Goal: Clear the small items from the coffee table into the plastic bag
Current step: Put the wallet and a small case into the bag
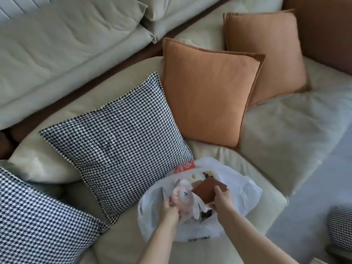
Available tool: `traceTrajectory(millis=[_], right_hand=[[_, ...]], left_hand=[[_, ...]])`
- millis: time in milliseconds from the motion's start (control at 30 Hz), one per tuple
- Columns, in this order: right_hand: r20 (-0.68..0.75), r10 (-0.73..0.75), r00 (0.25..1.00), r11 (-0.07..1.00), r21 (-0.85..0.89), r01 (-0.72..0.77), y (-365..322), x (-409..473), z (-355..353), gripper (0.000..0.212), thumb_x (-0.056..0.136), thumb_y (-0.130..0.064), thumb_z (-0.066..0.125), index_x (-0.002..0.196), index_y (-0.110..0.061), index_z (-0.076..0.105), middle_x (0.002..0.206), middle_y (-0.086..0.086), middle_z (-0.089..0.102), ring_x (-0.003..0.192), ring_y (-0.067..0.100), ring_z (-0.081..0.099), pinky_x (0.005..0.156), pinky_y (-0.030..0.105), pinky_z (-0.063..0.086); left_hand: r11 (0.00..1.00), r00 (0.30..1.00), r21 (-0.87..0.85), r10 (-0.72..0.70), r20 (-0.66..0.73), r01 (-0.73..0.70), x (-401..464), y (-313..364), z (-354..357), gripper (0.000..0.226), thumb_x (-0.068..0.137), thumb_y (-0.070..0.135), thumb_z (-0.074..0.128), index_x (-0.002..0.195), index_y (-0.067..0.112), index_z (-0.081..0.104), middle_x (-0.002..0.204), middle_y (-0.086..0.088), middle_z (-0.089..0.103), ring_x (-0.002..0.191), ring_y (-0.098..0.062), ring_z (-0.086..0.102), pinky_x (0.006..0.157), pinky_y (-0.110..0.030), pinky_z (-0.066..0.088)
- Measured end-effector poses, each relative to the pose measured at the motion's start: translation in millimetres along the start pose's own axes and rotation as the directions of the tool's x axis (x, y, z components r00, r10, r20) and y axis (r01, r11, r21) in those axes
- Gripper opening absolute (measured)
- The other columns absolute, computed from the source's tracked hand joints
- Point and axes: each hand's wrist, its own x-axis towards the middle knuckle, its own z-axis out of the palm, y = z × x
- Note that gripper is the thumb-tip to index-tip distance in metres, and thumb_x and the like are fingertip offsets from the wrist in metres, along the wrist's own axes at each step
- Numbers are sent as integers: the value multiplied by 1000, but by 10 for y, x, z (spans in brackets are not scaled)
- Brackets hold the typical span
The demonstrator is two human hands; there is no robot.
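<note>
Houndstooth cushions (pixel 118 143) sat on the cream sofa (pixel 285 130), plastic bag (pixel 245 195) just beside them on the seat. Left hand (pixel 169 208) pinched the bag's rim by a pink plush toy (pixel 182 199), right hand (pixel 221 199) gripped a brown wallet (pixel 206 189) over the bag's opening

No legible text in the head view. Plastic bag (pixel 245 189) — a dark printed strip along its near edge, too blurred to read. Red packet (pixel 184 167) at the bag's far rim — white markings on it, pattern or characters cannot be told apart. No numbers, brands or signs elsewhere.
</note>
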Motion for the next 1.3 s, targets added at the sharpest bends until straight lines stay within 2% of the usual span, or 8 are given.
traceTrajectory(millis=[133,233,500,667,733,867,1100,1300], right_hand=[[78,-54,995,982,-179,67,42,78,38,30,93,-10,39,123,-15,43,97,5,57,84,23,55,84,45,54],[82,-174,981,871,-451,192,54,-43,-81,35,90,-13,42,125,-15,47,91,2,60,78,21,57,68,35,50],[309,-650,694,301,-733,609,-362,-520,-360,33,94,-27,51,127,-24,53,128,-4,56,124,17,44,96,30,36],[347,-629,696,-92,-922,376,-492,-266,-551,56,94,-36,49,145,-29,28,156,-1,23,147,24,10,118,44,9],[254,-557,791,-7,-954,301,-485,-169,-634,60,93,-32,53,146,-31,24,152,2,32,138,25,33,112,43,26],[63,-378,924,569,-771,286,-451,-145,-750,29,89,-29,57,118,-26,59,102,1,68,86,22,65,71,30,52],[49,-458,888,791,-433,432,-708,-642,-959,16,89,-18,60,97,-8,69,70,0,64,53,9,54,52,21,38],[40,-558,829,760,-374,531,-1159,-1135,-1215,14,87,-16,60,94,-10,70,69,1,65,53,11,53,52,21,40]], left_hand=[[988,991,88,124,41,-127,84,-16,-27,28,95,8,50,121,18,52,100,0,58,88,-16,55,77,-26,44],[973,986,162,166,13,-166,29,-49,-154,19,93,9,52,110,17,57,96,-2,61,83,-16,56,79,-30,43],[841,866,524,358,-349,-136,-51,-153,-582,42,83,22,67,123,12,58,122,-12,60,114,-31,53,92,-42,46],[913,903,407,165,-397,12,19,-168,-625,85,81,28,72,149,10,23,150,-19,28,135,-36,33,104,-49,36],[984,934,174,34,-356,31,63,-187,-583,92,82,17,72,151,8,12,151,-22,24,135,-38,34,105,-49,36],[999,958,39,0,-287,11,25,-266,-514,65,85,20,66,141,5,35,138,-17,48,120,-34,52,99,-41,45],[927,906,257,336,-256,-272,-663,81,-515,39,92,26,58,124,6,51,117,-1,59,110,-27,57,89,-32,45],[838,827,372,504,-248,-399,-1205,330,-629,28,93,10,50,120,4,53,122,-12,60,105,-27,59,81,-30,45]])
